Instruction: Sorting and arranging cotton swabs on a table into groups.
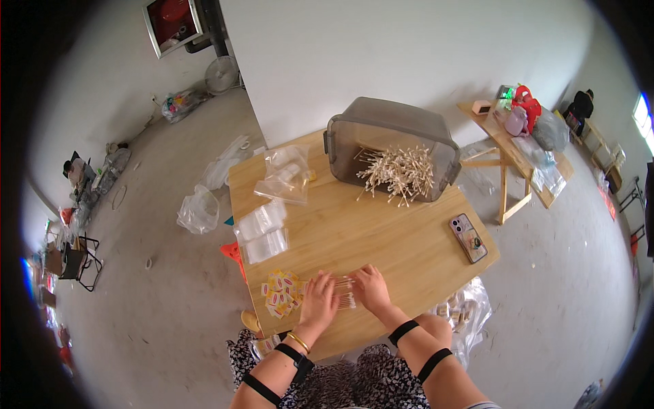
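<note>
Near the front edge of the wooden table, my left hand (318, 301) lies with its fingers bent and closed over the ends of a small bunch of cotton swabs (347, 300). Facing it, my right hand (371, 292) pinches at the tips of a few swabs that span the gap between both hands. Whether a clear bag wraps the swabs is too small to tell. Beside my left hand is a loose pile of small yellow-and-white cards (281, 294). Farther back, a grey translucent bin (381, 112) lies tipped on its side, with a heap of cotton swabs (398, 174) at its opening.
Stacks of clear plastic bags (262, 232) lie along the left side of the wooden table (381, 238); larger bags (285, 174) are behind them. A phone (468, 238) rests near the right edge. A side table (507, 146) holds bags and red items. Plastic bags (466, 310) hang below the right edge.
</note>
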A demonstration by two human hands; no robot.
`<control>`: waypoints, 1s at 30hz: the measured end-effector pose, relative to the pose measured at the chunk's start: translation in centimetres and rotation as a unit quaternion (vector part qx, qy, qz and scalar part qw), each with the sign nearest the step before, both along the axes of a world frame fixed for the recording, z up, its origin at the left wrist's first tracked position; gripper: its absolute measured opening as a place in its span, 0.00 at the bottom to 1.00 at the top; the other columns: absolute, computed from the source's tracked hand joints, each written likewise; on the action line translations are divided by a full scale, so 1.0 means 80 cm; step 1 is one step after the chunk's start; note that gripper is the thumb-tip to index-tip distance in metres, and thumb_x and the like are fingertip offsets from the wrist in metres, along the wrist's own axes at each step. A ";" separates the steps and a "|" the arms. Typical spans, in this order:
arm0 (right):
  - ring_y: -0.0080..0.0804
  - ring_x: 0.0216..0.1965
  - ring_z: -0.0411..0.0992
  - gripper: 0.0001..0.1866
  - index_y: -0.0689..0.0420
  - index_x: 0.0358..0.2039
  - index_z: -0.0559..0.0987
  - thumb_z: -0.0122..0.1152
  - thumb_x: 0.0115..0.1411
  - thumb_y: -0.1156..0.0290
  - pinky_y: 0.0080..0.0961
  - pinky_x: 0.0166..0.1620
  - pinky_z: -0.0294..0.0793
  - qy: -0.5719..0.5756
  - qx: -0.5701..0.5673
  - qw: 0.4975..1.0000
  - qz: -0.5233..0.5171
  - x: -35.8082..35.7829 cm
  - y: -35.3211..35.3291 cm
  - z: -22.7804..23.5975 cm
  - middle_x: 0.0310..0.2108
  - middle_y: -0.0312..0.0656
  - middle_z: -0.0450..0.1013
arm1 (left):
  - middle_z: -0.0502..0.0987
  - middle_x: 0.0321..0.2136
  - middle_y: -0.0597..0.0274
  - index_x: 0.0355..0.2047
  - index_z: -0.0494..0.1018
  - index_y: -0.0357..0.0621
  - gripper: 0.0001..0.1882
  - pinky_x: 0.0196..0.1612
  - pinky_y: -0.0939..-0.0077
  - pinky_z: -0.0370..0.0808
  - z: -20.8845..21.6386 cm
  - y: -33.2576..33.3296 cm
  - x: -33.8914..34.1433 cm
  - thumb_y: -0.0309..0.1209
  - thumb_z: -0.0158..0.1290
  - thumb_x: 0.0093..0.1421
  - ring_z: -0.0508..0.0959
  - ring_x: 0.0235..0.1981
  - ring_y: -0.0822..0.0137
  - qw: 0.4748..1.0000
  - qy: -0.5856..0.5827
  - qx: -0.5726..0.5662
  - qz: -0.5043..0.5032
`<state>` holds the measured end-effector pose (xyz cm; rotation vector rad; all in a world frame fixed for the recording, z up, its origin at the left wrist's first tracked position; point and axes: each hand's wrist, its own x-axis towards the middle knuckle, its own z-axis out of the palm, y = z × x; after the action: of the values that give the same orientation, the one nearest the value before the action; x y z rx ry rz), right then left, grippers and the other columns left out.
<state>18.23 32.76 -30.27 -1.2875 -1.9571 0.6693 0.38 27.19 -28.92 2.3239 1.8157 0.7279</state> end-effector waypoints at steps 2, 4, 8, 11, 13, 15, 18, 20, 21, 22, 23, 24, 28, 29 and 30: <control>0.45 0.43 0.70 0.08 0.53 0.36 0.82 0.65 0.54 0.74 0.38 0.49 0.71 -0.006 -0.003 1.000 -0.029 0.011 0.002 0.005 0.36 0.42 0.74 | 0.56 0.68 0.46 0.62 0.62 0.32 0.35 0.72 0.46 0.47 0.003 -0.014 0.010 0.45 0.54 0.63 0.52 0.71 0.50 0.986 0.094 -0.129 -0.051; 0.45 0.44 0.70 0.08 0.53 0.37 0.82 0.64 0.54 0.73 0.39 0.50 0.70 -0.011 -0.004 0.998 -0.054 0.016 -0.003 0.007 0.37 0.42 0.74 | 0.51 0.71 0.46 0.69 0.51 0.34 0.42 0.73 0.46 0.42 -0.011 -0.023 0.016 0.55 0.44 0.67 0.46 0.73 0.50 0.988 0.119 -0.095 -0.036; 0.47 0.53 0.66 0.13 0.50 0.42 0.79 0.62 0.54 0.71 0.45 0.57 0.64 -0.072 0.007 0.983 -0.168 0.041 -0.024 0.015 0.46 0.44 0.71 | 0.45 0.73 0.49 0.72 0.43 0.37 0.50 0.73 0.47 0.34 -0.021 -0.003 0.015 0.66 0.33 0.65 0.42 0.75 0.55 0.975 0.188 -0.116 -0.017; 0.47 0.61 0.62 0.19 0.52 0.50 0.76 0.60 0.55 0.72 0.48 0.64 0.57 -0.104 0.037 0.964 -0.244 0.050 -0.036 0.015 0.54 0.45 0.68 | 0.45 0.73 0.49 0.72 0.45 0.37 0.50 0.73 0.47 0.35 -0.022 0.004 0.011 0.66 0.35 0.65 0.42 0.75 0.55 0.979 0.174 -0.107 -0.023; 0.47 0.64 0.59 0.23 0.53 0.53 0.75 0.60 0.55 0.72 0.48 0.68 0.53 -0.106 0.036 0.956 -0.270 0.048 -0.050 0.004 0.57 0.46 0.67 | 0.44 0.73 0.50 0.72 0.45 0.37 0.50 0.73 0.47 0.34 -0.025 0.001 0.009 0.66 0.36 0.64 0.43 0.75 0.56 0.982 0.157 -0.106 -0.024; 0.46 0.67 0.57 0.25 0.54 0.56 0.72 0.60 0.56 0.71 0.49 0.71 0.48 -0.076 0.014 0.972 -0.221 0.035 -0.058 -0.005 0.60 0.46 0.65 | 0.44 0.73 0.50 0.72 0.44 0.37 0.49 0.73 0.47 0.34 -0.023 0.004 0.007 0.65 0.36 0.65 0.43 0.75 0.56 0.979 0.172 -0.103 -0.025; 0.44 0.67 0.57 0.24 0.55 0.56 0.72 0.58 0.57 0.71 0.49 0.71 0.48 -0.075 0.024 0.977 -0.200 0.027 -0.072 -0.014 0.59 0.46 0.65 | 0.45 0.73 0.51 0.72 0.45 0.37 0.48 0.73 0.46 0.34 -0.010 0.002 0.013 0.63 0.37 0.66 0.44 0.74 0.57 0.981 0.163 -0.097 -0.024; 0.43 0.67 0.57 0.24 0.55 0.56 0.72 0.58 0.58 0.71 0.48 0.71 0.48 -0.085 0.031 0.975 -0.205 0.028 -0.074 -0.014 0.59 0.45 0.66 | 0.46 0.73 0.51 0.72 0.46 0.37 0.46 0.73 0.46 0.34 0.003 -0.006 0.022 0.61 0.37 0.67 0.44 0.74 0.57 0.984 0.144 -0.098 -0.028; 0.43 0.67 0.58 0.23 0.56 0.56 0.72 0.57 0.59 0.71 0.47 0.72 0.48 -0.094 0.043 0.973 -0.207 0.026 -0.073 -0.011 0.59 0.45 0.66 | 0.50 0.71 0.51 0.71 0.48 0.37 0.44 0.73 0.45 0.35 0.010 -0.010 0.023 0.59 0.39 0.67 0.47 0.73 0.56 0.985 0.140 -0.087 -0.042; 0.43 0.67 0.58 0.23 0.56 0.56 0.72 0.57 0.59 0.71 0.47 0.72 0.48 -0.092 0.039 0.973 -0.208 0.024 -0.074 -0.007 0.59 0.45 0.66 | 0.53 0.70 0.50 0.70 0.50 0.37 0.42 0.73 0.44 0.35 0.013 -0.014 0.024 0.56 0.40 0.68 0.50 0.72 0.55 0.986 0.135 -0.076 -0.056; 0.42 0.67 0.58 0.23 0.57 0.56 0.72 0.56 0.59 0.70 0.47 0.72 0.49 -0.107 0.038 0.971 -0.210 0.023 -0.074 -0.004 0.59 0.45 0.66 | 0.53 0.70 0.50 0.70 0.50 0.37 0.42 0.73 0.44 0.35 0.013 -0.017 0.024 0.56 0.40 0.68 0.50 0.72 0.55 0.986 0.137 -0.079 -0.058; 0.42 0.66 0.58 0.23 0.57 0.56 0.72 0.56 0.60 0.70 0.46 0.72 0.49 -0.121 0.040 0.969 -0.211 0.021 -0.074 -0.002 0.59 0.44 0.66 | 0.57 0.68 0.52 0.69 0.53 0.37 0.40 0.73 0.44 0.37 0.013 -0.018 0.024 0.56 0.40 0.68 0.54 0.70 0.56 0.985 0.140 -0.080 -0.053; 0.42 0.66 0.58 0.23 0.57 0.56 0.72 0.56 0.60 0.68 0.47 0.72 0.49 -0.120 0.042 0.969 -0.213 0.021 -0.076 -0.001 0.58 0.45 0.66 | 0.66 0.59 0.54 0.66 0.58 0.38 0.36 0.72 0.42 0.40 0.013 -0.021 0.023 0.54 0.42 0.68 0.63 0.64 0.56 0.990 0.121 -0.060 -0.050; 0.42 0.66 0.59 0.23 0.57 0.56 0.72 0.56 0.60 0.68 0.47 0.72 0.49 -0.121 0.040 0.970 -0.209 0.020 -0.076 0.000 0.58 0.45 0.66 | 0.66 0.59 0.54 0.66 0.58 0.38 0.36 0.72 0.42 0.40 0.013 -0.018 0.022 0.54 0.42 0.68 0.63 0.64 0.56 0.989 0.122 -0.059 -0.053; 0.42 0.66 0.59 0.23 0.57 0.56 0.72 0.55 0.60 0.69 0.47 0.72 0.49 -0.121 0.037 0.970 -0.206 0.020 -0.076 0.000 0.58 0.45 0.66 | 0.66 0.58 0.54 0.65 0.59 0.39 0.36 0.72 0.41 0.41 0.013 -0.015 0.022 0.53 0.43 0.67 0.64 0.62 0.56 0.991 0.115 -0.049 -0.039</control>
<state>19.83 26.65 -30.29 -1.7251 -1.7936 0.2401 2.14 26.01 -27.91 2.4845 1.7872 0.3638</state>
